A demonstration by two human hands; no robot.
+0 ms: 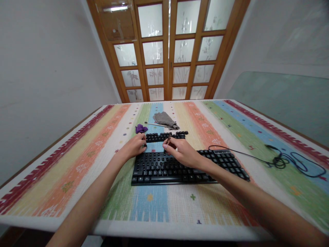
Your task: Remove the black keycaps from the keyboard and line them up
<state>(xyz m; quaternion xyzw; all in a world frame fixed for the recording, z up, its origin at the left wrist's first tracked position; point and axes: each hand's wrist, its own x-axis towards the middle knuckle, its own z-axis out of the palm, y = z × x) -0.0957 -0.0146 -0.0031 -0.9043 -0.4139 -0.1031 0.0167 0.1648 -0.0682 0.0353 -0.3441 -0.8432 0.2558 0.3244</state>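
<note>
A black keyboard (169, 179) lies on the striped tablecloth. Many key positions at its upper left have no caps and show bare switches. Behind it, loose black keycaps (154, 138) stand in rows. My left hand (136, 145) is at the left end of these rows, fingers curled in, with a black keycap (145, 146) at the fingertips. Over the keyboard's top edge, my right hand (182, 151) is closed in a pinch. A small dark thing shows between its thumb and forefinger, too small to name.
Beyond the keycaps lie a crumpled purple cloth (141, 128), a grey cloth (164, 118) and a thin light stick (155, 124) with a dark tip. The keyboard's cable (279, 161) is coiled at the right. Wooden glass-paned doors (169, 65) stand behind the table.
</note>
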